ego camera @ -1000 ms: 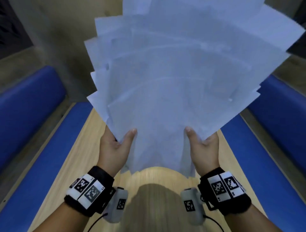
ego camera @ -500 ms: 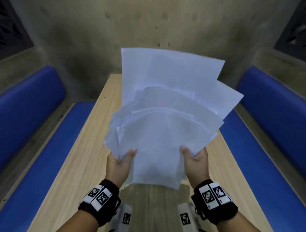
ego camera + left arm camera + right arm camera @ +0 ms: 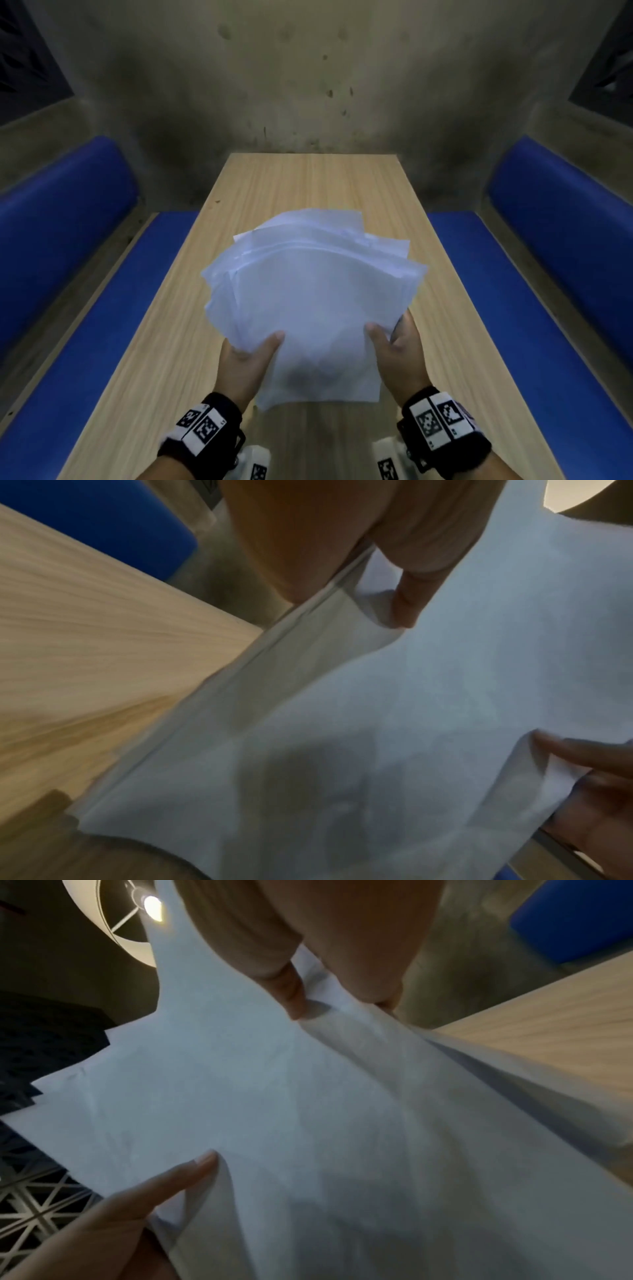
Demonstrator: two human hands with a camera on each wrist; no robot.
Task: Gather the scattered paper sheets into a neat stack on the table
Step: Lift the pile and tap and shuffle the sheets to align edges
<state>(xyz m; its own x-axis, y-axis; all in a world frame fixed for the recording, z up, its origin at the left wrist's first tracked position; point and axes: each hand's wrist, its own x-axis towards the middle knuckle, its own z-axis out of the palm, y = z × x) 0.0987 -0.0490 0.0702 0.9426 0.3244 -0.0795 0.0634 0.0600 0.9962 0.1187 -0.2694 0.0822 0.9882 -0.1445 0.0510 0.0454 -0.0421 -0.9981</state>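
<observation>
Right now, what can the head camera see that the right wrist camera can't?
Only the head view shows the whole wooden table, both blue benches and both wristbands. Only the right wrist view shows a lit ceiling lamp. Both show the paper sheets, fanned and uneven, pinched by the left hand and the right hand.

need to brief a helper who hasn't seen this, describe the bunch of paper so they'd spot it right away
Look at the long light wooden table between two blue benches. Over its near half, the left hand and right hand grip a bundle of white paper sheets by its near edge. It is fanned, corners sticking out unevenly.
</observation>
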